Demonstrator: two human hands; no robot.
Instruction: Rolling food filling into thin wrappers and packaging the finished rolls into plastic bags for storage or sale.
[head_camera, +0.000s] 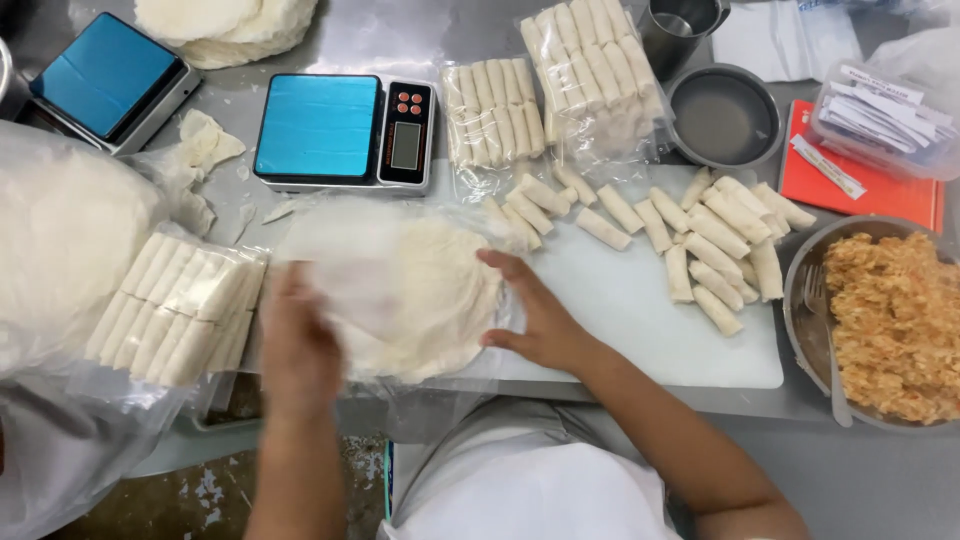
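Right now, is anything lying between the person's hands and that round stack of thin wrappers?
Nothing visible does. The right hand rests directly on the wrapper stack; the blurred left hand is at its near edge, with only the clear plastic sheet around it.

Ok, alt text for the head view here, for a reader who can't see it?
Seen from above, a person's left hand and right hand rest on a stack of thin round wrappers in clear plastic on a white cutting board. Loose uncooked rolls lie on the board, with bagged rolls, two blue-topped scales and a bowl of orange filling around.
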